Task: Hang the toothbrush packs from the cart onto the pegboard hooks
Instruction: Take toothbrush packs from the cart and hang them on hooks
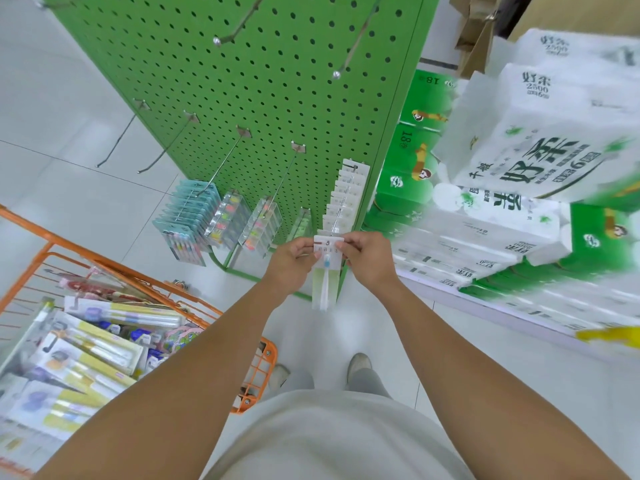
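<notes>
I hold a white and pale green toothbrush pack [325,271] by its top corners at the tip of a hook on the green pegboard [263,91]. My left hand [294,261] pinches its left corner and my right hand [367,258] pinches its right corner. Behind it, a row of matching white packs [346,195] hangs on the same hook. The orange cart [256,372] at lower left is full of several toothbrush packs [90,355].
Teal packs [188,220] and clear packs [242,226] hang on hooks to the left. Bare hooks [242,22] jut out higher up and at far left. Stacked tissue-roll packs [519,174] fill the right side. My feet stand on white floor tiles.
</notes>
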